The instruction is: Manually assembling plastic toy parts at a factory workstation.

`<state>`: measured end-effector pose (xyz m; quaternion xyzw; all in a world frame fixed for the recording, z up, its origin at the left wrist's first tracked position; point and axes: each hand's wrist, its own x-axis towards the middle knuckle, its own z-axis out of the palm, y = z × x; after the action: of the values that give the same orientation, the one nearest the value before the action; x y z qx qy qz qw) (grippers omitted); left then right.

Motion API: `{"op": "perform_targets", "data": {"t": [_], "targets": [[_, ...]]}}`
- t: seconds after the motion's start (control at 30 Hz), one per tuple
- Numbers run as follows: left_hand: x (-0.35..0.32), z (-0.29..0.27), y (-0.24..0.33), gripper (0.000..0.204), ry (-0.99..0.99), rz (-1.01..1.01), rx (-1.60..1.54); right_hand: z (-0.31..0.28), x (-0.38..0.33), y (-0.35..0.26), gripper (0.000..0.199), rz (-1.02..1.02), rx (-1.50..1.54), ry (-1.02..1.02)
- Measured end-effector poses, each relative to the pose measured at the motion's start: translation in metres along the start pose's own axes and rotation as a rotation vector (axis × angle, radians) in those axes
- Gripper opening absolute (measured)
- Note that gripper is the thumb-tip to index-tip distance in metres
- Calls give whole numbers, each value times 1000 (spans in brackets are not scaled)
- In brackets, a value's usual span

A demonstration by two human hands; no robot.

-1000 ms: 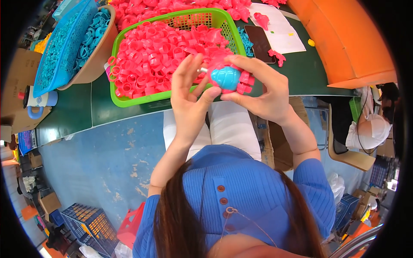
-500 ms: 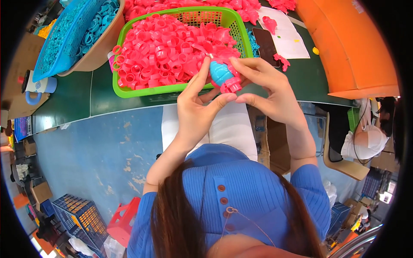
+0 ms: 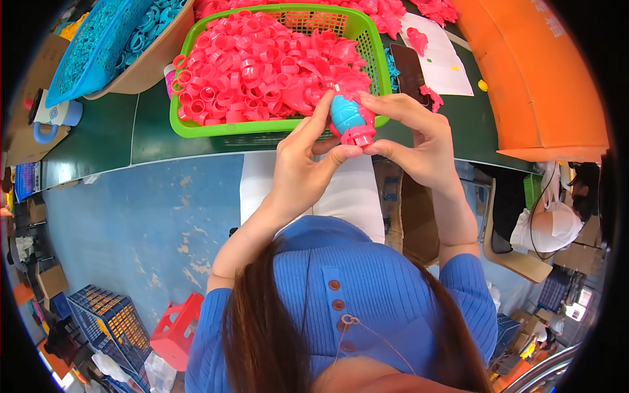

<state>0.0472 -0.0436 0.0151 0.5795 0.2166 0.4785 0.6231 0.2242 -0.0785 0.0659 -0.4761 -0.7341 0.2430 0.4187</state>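
over the near edge of the green basket [image 3: 196, 128], both hands meet around a small toy [image 3: 347, 116], blue on top with a pink base. left hand [image 3: 303, 171] pinches it from below, thumb and forefinger closed on its side. right hand [image 3: 419, 141] grips it from the other side, fingertips on the pink base. pink rings [image 3: 255, 65] fill the basket on the green table [image 3: 98, 141]. blue basket [image 3: 92, 39] sits far left, phone [image 3: 407, 69] beside a white sheet [image 3: 449, 65].
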Motion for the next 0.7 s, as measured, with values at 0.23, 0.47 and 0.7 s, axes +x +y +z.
{"op": "perform_targets", "data": {"t": [0.23, 0.47, 0.7], "targets": [[-1, -5, -1, 68, -25, -61, -8, 7, -3, 3, 52, -11, -26, 10], [1, 5, 3, 67, 63, -109, -139, 23, 2, -4, 60, -194, -359, 53], [-4, 14, -3, 84, 122, -37, -430, 19, -1, 5, 57, -246, -214, 224]]}}
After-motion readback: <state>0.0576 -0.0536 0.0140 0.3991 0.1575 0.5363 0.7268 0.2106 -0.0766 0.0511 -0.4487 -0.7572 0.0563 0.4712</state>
